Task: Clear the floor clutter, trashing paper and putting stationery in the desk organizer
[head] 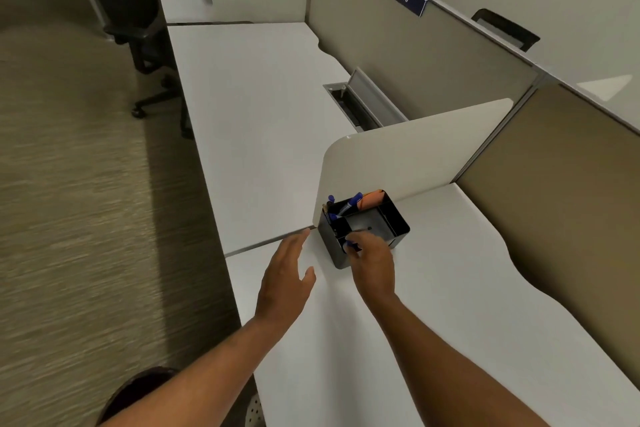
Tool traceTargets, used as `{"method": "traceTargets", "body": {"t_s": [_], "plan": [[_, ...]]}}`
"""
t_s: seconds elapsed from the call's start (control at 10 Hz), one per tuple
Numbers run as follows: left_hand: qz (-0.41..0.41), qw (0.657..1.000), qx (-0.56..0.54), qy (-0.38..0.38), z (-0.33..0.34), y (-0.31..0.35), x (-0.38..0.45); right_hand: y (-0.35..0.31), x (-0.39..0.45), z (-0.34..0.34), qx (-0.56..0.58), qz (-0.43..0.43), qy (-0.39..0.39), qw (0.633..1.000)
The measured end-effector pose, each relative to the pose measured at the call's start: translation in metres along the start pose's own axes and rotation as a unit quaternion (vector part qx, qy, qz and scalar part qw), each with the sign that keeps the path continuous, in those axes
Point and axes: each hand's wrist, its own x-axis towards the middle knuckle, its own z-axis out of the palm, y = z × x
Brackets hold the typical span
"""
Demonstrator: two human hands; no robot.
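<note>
A black desk organizer (398, 220) stands on the white desk (450, 305) against a low white divider. Several blue pens (349, 203) and an orange item (372, 199) stick up in its back compartments. My right hand (372, 262) is at the organizer's near edge, its fingers pinched on a small blue and black pen (353, 246) held over a front compartment. My left hand (287, 279) hovers flat over the desk just left of the organizer, fingers spread and holding nothing.
The low white divider (415, 152) separates this desk from the adjoining one (259, 132), which has an open cable tray (349, 100). Tan partition panels run along the right. A black office chair (138, 21) stands on the carpet (69, 184) at the left.
</note>
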Motion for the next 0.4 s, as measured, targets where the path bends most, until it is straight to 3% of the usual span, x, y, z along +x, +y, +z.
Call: {"method": "traceTargets", "body": {"t_s": [0.1,0.3,0.4], "plan": [[-0.008,1.000,0.000,-0.002,0.0006,-0.0034,-0.0011,-0.0031,0.0037,0.0059,-0.039,-0.018,-0.004,0.999],[-0.017,1.000,-0.003,-0.011,0.0044,-0.0048,-0.0028,-0.0059,0.0039,0.0094,-0.002,0.017,-0.029,0.999],[-0.009,1.000,0.011,0.000,0.0072,-0.0011,0.0009,-0.0070,-0.0012,0.0055,0.020,0.010,0.030,0.999]]}}
